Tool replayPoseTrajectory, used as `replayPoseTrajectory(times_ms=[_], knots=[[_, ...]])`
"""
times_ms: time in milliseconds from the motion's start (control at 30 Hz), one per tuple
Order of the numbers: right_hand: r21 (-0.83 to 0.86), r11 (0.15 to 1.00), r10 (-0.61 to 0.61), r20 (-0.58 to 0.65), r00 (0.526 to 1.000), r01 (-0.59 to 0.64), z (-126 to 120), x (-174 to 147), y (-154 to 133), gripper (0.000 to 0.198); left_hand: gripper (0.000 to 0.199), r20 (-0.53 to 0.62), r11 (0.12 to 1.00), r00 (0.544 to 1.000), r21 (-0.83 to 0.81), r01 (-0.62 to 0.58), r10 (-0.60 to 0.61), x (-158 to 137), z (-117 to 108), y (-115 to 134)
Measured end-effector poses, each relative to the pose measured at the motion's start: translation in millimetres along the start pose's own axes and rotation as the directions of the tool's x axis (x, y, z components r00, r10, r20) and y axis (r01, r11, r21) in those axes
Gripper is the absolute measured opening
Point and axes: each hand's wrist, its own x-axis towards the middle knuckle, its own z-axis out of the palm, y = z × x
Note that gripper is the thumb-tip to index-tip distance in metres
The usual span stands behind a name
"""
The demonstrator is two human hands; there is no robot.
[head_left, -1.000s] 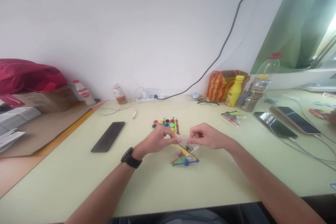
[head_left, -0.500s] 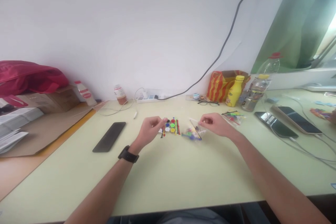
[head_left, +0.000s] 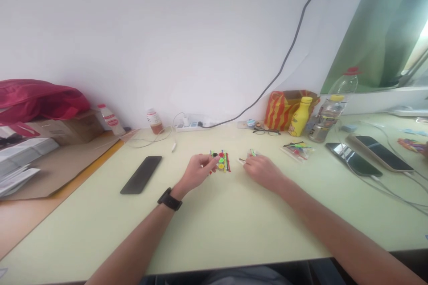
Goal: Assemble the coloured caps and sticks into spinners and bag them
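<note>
My left hand (head_left: 198, 172), with a black watch on the wrist, has its thumb and fingers pinched together at the left side of a small group of coloured round pieces (head_left: 221, 160) and thin sticks (head_left: 228, 161). Whatever lies between those fingertips is hidden. My right hand (head_left: 263, 171) is closed, palm down, on the table to the right of the group. A small white and dark bit (head_left: 241, 160) shows at its fingertips, too small to name. Just behind the fingers lies a small heap of coloured pieces (head_left: 253, 153), mostly covered by the hand.
A black phone (head_left: 141, 175) lies to the left. Another clear bag of coloured sticks (head_left: 297, 150) lies at the right, near eyeglasses (head_left: 266, 131), a yellow bottle (head_left: 300, 116) and two phones with cables (head_left: 353, 159). A power strip (head_left: 187, 125) runs along the wall.
My right hand has come down and left, and the clear bag of pieces it was lifting is now on the table, mostly behind it. My left hand has shifted slightly right, over the round pieces.
</note>
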Motion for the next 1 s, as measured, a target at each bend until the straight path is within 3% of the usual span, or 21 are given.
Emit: replayPoseTrajectory(times_ms=[167, 333, 433, 500, 600, 667, 833, 900, 1000], knots=[[-0.04, 0.979, 0.202, 0.056, 0.978, -0.2, 8, -3, 8, 0.026, 0.054, 0.034, 0.998, 0.999, 0.057, 0.002, -0.004, 0, 3, -6], [-0.069, 0.88, 0.472, 0.013, 0.881, -0.47, -3, -13, 44, 0.022, 0.044, 0.066, 1.0, 0.998, 0.024, -0.006, 0.004, -2, 9, -2], [-0.037, 0.855, 0.516, -0.049, 0.855, -0.518, -12, -10, 39, 0.032, 0.038, 0.048, 0.999, 0.998, -0.034, -0.037, 0.038, -5, 17, 4], [0.04, 0.891, 0.454, -0.084, 0.887, -0.453, -17, -4, 19, 0.037, 0.038, 0.06, 0.997, 0.996, -0.059, -0.056, 0.06, -9, 23, 9], [0.337, 0.929, 0.213, -0.141, 0.967, -0.155, -21, 2, -24, 0.061, 0.038, 0.103, 0.994, 0.992, -0.088, -0.067, 0.076, -16, 32, 18], [0.426, 0.905, 0.074, -0.141, 0.987, -0.007, -22, 3, -50, 0.074, 0.041, 0.116, 0.993, 0.99, -0.096, -0.066, 0.077, -21, 37, 23], [0.473, 0.879, -0.019, -0.081, 0.997, 0.055, -15, 5, -82, 0.088, 0.028, -0.048, 0.986, 0.985, 0.028, -0.163, 0.164, -31, 48, 34], [0.506, 0.859, -0.025, -0.101, 0.995, 0.073, -13, 5, -88, 0.089, 0.044, -0.06, 0.974, 0.977, 0.115, -0.195, 0.203, -34, 53, 38], [0.569, 0.81, -0.051, -0.173, 0.984, 0.142, -10, 2, -96, 0.083, 0.067, 0.032, 0.955, 0.971, 0.18, -0.237, 0.235, -38, 59, 41]])
